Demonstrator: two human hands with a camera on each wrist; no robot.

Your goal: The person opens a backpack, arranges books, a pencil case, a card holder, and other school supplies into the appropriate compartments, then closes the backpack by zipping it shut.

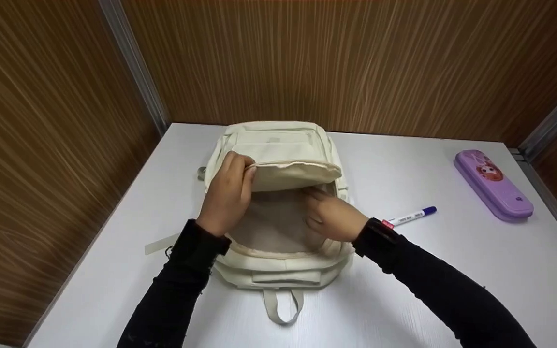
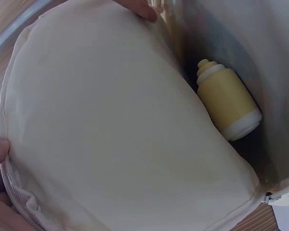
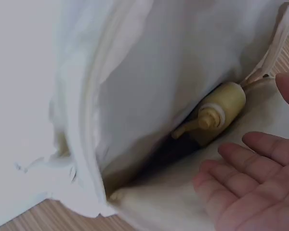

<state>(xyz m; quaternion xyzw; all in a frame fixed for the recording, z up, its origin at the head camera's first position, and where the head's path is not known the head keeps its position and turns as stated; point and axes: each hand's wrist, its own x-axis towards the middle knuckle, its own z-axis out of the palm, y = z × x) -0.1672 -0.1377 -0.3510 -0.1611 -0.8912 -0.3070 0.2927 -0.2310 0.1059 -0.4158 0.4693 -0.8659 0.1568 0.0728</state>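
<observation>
A cream backpack (image 1: 271, 137) lies on the white table with its main compartment unzipped. My left hand (image 1: 227, 191) pinches the zippered edge of the raised flap (image 1: 293, 179) between thumb and fingers, holding it up. Reaching in under the flap is my right hand (image 1: 334, 215), partly hidden by it in the head view. In the right wrist view its fingers (image 3: 253, 168) are loosely extended with nothing in them. Deep inside the bag lies a yellow bottle (image 2: 229, 101) with a white base and a stepped top. The right wrist view shows a spout on the bottle (image 3: 231, 101).
A white marker (image 1: 409, 217) with a blue cap lies right of the backpack, partly behind the right wrist. Farther right is a purple pencil case (image 1: 493, 186). A strap (image 1: 162, 244) sticks out at the left; a carry loop (image 1: 283, 319) points toward me. Wood-grain panels (image 1: 331, 67) enclose the table.
</observation>
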